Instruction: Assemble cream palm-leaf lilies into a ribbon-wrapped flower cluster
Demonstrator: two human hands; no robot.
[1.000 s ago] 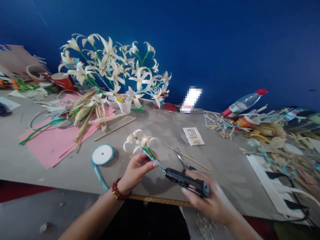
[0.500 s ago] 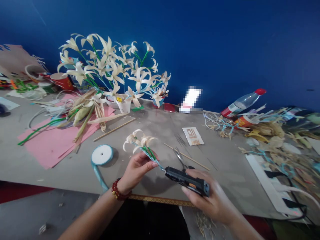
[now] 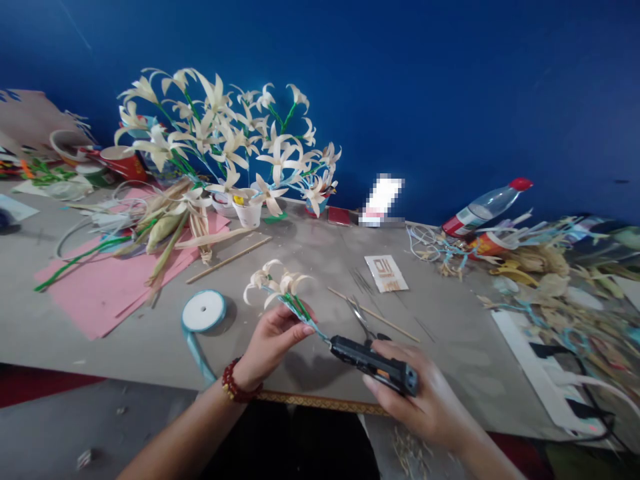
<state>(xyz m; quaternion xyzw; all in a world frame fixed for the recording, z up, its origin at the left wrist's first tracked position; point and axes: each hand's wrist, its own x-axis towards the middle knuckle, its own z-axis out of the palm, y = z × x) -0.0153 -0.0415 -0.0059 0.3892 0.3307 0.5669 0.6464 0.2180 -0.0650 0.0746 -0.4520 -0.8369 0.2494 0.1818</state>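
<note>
Near the front edge of the table, my left hand (image 3: pixel 274 343) pinches the green and light-blue stems of a small spray of cream flowers (image 3: pixel 280 283). The blossoms lean to the upper left, above my fingers. My right hand (image 3: pixel 417 393) is wrapped round a black handheld tool (image 3: pixel 373 363), whose tip points left and meets the lower end of the stems. Scissors (image 3: pixel 361 319) lie just behind the tool, partly hidden by it. A roll of light-blue ribbon (image 3: pixel 204 310) is left of my left hand, its tail hanging toward my wrist.
Potted cream flowers (image 3: pixel 247 212) stand at the back left, with pink paper (image 3: pixel 95 293) and husks before them. Thin sticks and a small white packet (image 3: pixel 387 273) lie mid-table. At the right are a tilted bottle (image 3: pixel 480 210), husk scraps and a white power strip (image 3: pixel 535 373).
The flower spray has shifted very slightly to the left. Both hands keep nearly the same places and holds.
</note>
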